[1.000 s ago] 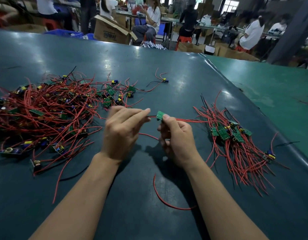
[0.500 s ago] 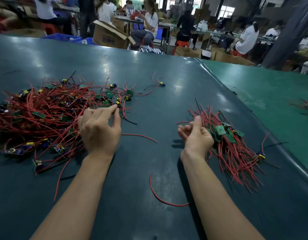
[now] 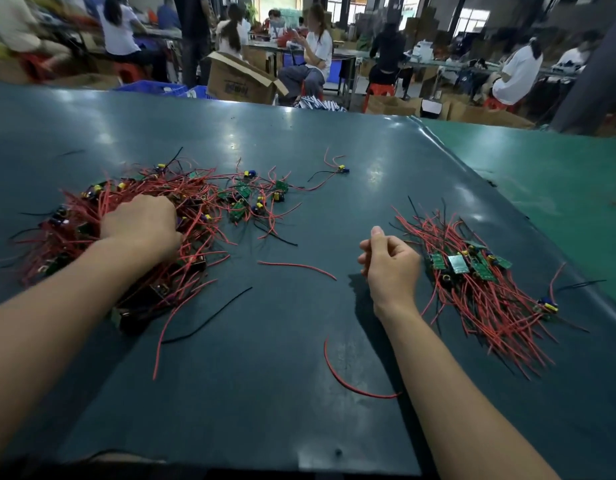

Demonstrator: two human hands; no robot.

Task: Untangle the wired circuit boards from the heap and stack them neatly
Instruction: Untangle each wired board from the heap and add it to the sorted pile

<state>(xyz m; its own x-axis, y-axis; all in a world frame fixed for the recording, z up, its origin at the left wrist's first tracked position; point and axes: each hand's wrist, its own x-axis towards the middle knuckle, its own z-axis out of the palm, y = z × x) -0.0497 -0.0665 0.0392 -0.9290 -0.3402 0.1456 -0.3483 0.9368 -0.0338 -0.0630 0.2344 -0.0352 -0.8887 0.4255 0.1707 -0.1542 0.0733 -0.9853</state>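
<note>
Left hand [image 3: 140, 221] knuckles-up, buried in heap [image 3: 126, 230], fingers hidden, grip impossible to tell. Right hand [image 3: 391, 263] right of heap, loosely curled, holding nothing, thumb up. Stack [image 3: 473, 268] far right of heap, near table edge [image 3: 528, 216]. Bare mat [image 3: 265, 393] between.

A dark teal table [image 3: 299, 393] carries a tangled heap of red-wired circuit boards [image 3: 74, 237] at nine o'clock, a neater stack [image 3: 473, 271] at three o'clock, and loose red wires [image 3: 351, 382] near centre and six o'clock.
</note>
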